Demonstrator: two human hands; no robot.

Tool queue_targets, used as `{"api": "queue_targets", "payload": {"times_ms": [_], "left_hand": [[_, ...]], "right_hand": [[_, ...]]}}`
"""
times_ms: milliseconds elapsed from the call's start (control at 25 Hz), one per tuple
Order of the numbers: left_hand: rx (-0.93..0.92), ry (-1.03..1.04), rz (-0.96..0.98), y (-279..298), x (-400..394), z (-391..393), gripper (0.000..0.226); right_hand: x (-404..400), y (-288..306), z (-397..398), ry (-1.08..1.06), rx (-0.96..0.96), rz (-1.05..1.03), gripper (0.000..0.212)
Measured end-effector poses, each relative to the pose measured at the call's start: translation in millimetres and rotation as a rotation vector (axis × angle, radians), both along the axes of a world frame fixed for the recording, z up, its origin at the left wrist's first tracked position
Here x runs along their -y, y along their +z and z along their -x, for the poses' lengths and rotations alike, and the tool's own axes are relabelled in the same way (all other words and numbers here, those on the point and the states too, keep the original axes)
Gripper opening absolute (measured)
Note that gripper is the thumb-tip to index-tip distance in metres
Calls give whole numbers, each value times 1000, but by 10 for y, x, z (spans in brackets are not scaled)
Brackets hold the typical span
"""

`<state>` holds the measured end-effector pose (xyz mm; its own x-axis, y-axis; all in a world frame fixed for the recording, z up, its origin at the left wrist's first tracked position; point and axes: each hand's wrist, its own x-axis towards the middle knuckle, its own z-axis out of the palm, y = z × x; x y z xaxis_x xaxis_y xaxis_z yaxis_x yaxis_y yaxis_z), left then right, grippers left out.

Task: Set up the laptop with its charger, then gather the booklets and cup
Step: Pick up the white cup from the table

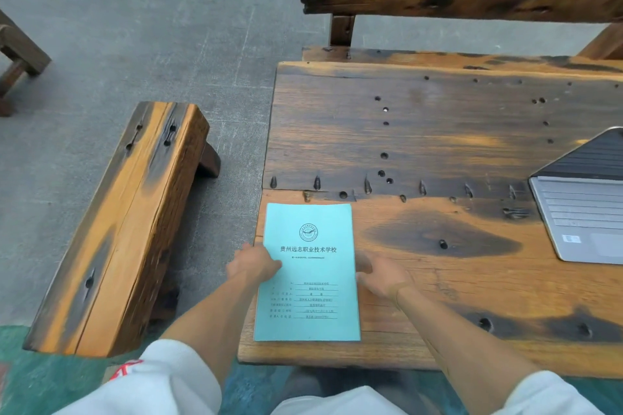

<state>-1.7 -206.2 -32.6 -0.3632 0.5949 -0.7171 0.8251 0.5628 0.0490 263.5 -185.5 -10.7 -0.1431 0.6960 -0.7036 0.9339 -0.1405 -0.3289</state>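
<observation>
Nearest us, white sleeves [161, 381] at 6 o'clock, both forearms reaching fwd. Our left hand [254, 264] lies on the left edge of the blue booklet [308, 280], fingers together, flat on the cover. Our right hand [381, 276] sits at its right edge, fingers curled against the side; can't tell if they're under it. Booklet lies flat near the front-left corner of the wood table [438, 296]. Further out at 2 o'clock, the laptop [583, 212] stands open; charger & cup not in view. We judge we're in the gathering step. Next: pinch both edges, lift w/o bending the pages.
</observation>
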Motion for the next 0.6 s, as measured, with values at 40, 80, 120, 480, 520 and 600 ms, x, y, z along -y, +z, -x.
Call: {"api": "queue_targets", "payload": {"times_ms": [40,80,120,480,520,600], "left_hand": [[6,-12,-48,68,-40,-24,69],[18,-40,-90,136,-74,-54,75],[31,-84,-132,199,-112,-93,81],[79,-441,-488,863,-314,-941,87],[84,-465,-525,955,-334,-1088,87],[82,-512,-592,1120,-336,-1415,87]], "right_hand": [[-8,46,-54,5,27,-53,64],[-13,101,-119,16,57,-107,67],[-25,157,-196,42,85,-145,70],[37,874,-1337,77,200,-440,72],[82,950,-1516,51,203,-464,73],[193,1089,-1887,0,221,-504,73]]}}
